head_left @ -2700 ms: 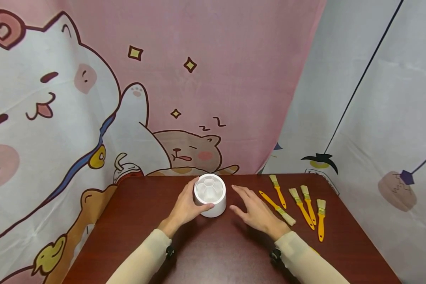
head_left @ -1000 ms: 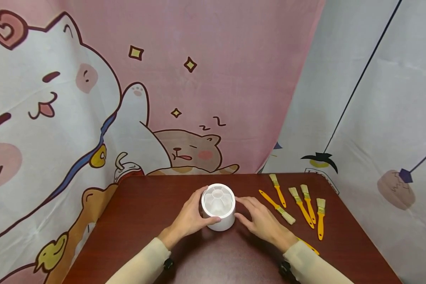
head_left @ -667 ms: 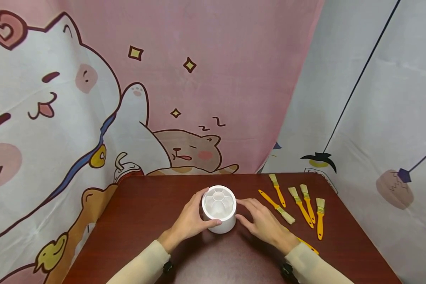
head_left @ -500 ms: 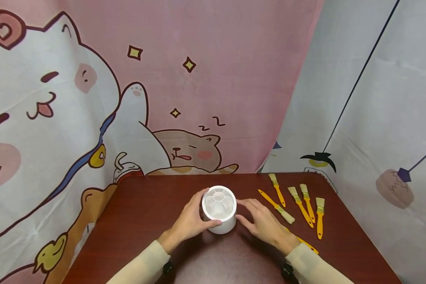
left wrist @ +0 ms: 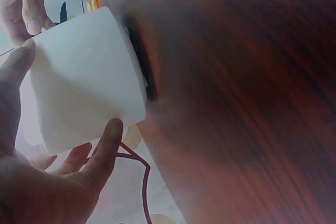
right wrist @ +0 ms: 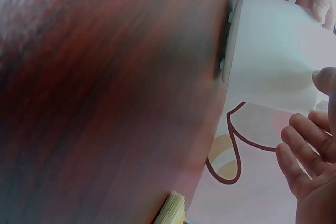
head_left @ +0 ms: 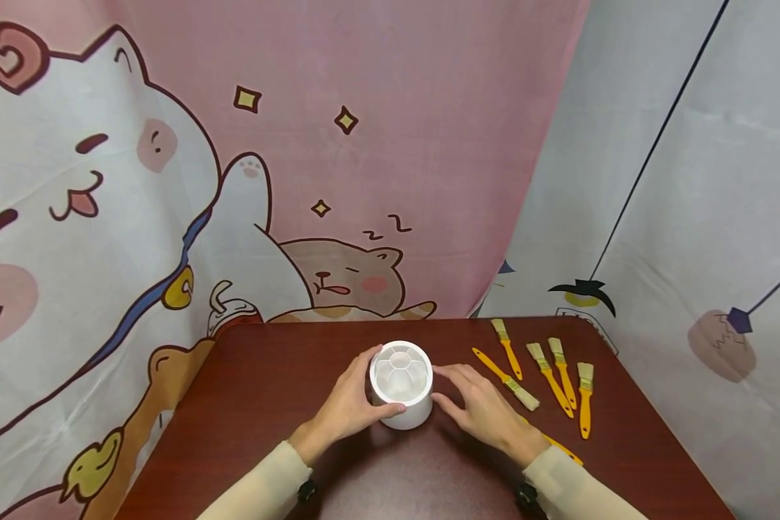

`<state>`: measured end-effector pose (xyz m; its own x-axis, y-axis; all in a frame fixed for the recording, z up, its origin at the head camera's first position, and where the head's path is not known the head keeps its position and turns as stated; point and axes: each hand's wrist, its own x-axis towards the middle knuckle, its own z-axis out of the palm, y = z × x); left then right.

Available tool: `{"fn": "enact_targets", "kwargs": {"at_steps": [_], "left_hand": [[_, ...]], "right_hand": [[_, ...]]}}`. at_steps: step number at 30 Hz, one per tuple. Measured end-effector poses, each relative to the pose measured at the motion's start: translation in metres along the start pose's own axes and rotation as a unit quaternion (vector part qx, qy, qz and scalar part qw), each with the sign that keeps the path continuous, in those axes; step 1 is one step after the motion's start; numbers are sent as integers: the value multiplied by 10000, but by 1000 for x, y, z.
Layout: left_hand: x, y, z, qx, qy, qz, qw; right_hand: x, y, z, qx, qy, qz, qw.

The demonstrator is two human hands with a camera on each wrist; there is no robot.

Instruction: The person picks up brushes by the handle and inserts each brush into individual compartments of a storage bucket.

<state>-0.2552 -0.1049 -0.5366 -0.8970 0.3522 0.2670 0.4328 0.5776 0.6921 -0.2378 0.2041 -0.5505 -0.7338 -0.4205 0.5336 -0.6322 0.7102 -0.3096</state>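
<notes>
A white round desk organizer [head_left: 401, 415] with a ring of compartments round a central one stands upright on the dark red-brown table, in front of me. My left hand [head_left: 344, 401] grips it from the left, thumb [left wrist: 16, 61] across its near side and fingers [left wrist: 107, 142] round the far side. From the right, my right hand [head_left: 484, 412] rests its fingertips at the organizer's wall. In the right wrist view the right thumb [right wrist: 324, 80] is at the wall, while the other fingers [right wrist: 307, 140] spread loosely past it. Small feet show under the organizer's base [right wrist: 231, 40].
Several paintbrushes with yellow handles lie on the right of the table, among them one upright-lying brush [head_left: 586, 401] and one slanted brush [head_left: 507, 379]. Another yellow handle [head_left: 565, 449] is partly hidden by the right wrist. A cartoon-printed cloth [head_left: 429, 144] hangs behind the table.
The organizer has come nearer and a little to the right with my left hand. My right hand has closed the gap to its side. Over the last half second both hands have stayed still.
</notes>
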Motion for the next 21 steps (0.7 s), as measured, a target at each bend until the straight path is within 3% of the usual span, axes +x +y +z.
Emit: {"fn": "enact_targets", "kwargs": {"at_steps": [10,21], "left_hand": [[0,-2,1,1,3,48,10000],[1,-1,-1,27,-47,-7,10000]], "right_hand": [[1,5,-8,-149,-89,244,9996],[-2,29,-18,-268,-48,563,9980]]}}
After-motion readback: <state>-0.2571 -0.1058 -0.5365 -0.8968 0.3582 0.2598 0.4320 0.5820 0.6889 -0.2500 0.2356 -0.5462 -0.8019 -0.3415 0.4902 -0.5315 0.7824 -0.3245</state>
